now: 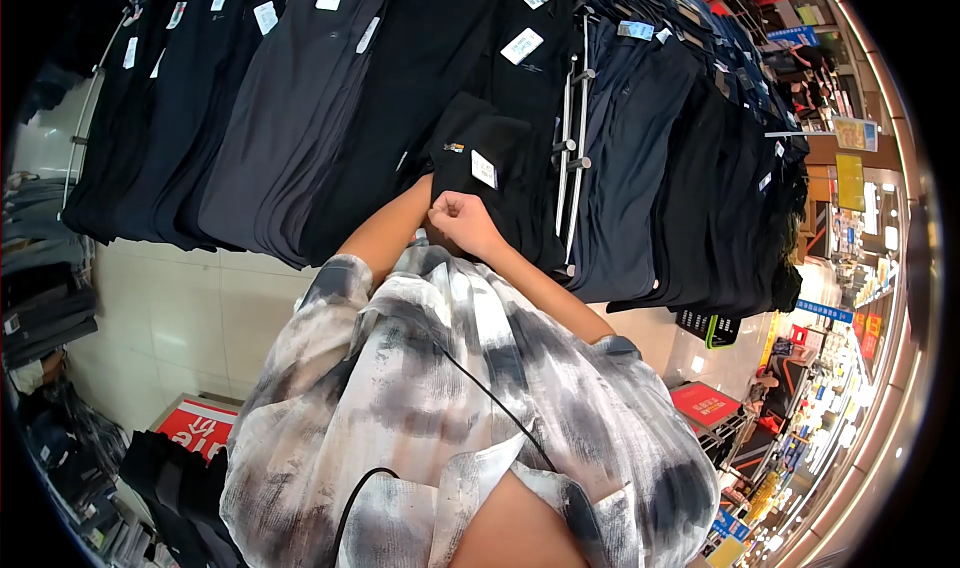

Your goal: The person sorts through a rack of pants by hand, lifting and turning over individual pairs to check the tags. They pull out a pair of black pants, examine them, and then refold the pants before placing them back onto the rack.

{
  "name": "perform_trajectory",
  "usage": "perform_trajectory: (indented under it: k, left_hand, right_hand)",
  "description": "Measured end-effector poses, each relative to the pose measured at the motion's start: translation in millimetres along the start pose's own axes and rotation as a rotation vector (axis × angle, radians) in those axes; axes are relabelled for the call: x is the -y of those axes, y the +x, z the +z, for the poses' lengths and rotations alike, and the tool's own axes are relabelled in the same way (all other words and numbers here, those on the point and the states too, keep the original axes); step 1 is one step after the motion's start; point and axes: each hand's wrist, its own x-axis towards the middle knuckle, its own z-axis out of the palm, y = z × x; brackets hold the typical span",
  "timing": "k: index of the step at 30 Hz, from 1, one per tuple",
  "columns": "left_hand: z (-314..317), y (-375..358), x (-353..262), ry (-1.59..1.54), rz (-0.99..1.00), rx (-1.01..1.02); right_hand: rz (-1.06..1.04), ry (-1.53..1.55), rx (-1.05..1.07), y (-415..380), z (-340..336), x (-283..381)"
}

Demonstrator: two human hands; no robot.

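A folded pair of black trousers (487,131) with a white tag (484,169) and a small coloured logo lies against other hanging trousers, right in front of me. My right hand (466,224) is closed, its fingers curled at the lower left edge of this pair; whatever they pinch is hidden. My left forearm (392,230) reaches up beside it, and my left hand disappears at the dark cloth left of the folded pair, so its fingers do not show.
Dark grey trousers (290,128) and more black and navy pairs hang in thick rows. Metal rack posts (568,158) stand to the right, with navy trousers (635,158) beyond. A red sign (195,426) is at lower left, another red sign (705,404) at lower right.
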Motion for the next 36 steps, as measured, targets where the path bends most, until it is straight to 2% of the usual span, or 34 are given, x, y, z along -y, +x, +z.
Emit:
perform_trajectory:
  k: [4, 16, 19, 21, 22, 27, 29, 31, 33, 36]
  left_hand:
    - [2, 4, 3, -0.011, 0.000, 0.007]
    - [6, 15, 3, -0.005, 0.037, 0.018]
    - [8, 18, 2, 0.004, 0.051, 0.023]
    - [7, 20, 1, 0.019, 0.065, 0.026]
    - [7, 21, 0, 0.023, 0.072, 0.027]
    - [10, 33, -2, 0.064, 0.102, 0.042]
    - [15, 39, -1, 0.076, 0.118, 0.052]
    - [19, 44, 1, 0.092, 0.144, 0.057]
    - [22, 50, 1, 0.114, 0.186, 0.048]
    - [23, 53, 3, 0.152, 0.253, 0.032]
  right_hand:
    - [0.071, 0.046, 0.097, -5, 2, 3]
    - [0.046, -0.048, 0.141, -1, -2, -1]
    - [0.113, -0.060, 0.143, -3, -4, 16]
    - [-0.004, -0.015, 0.160, 0, -12, 13]
    - [-0.029, -0.010, 0.129, 3, -19, 14]
    - [-0.167, 0.052, -0.436, 45, -68, 10]
    - [0.076, -0.041, -0.512, 61, -82, 12]
    - [0.350, -0.063, -0.394, 69, -89, 21]
    - [0.414, -0.177, -0.327, 76, -91, 27]
    - [0.306, -0.232, -0.264, 90, -96, 9]
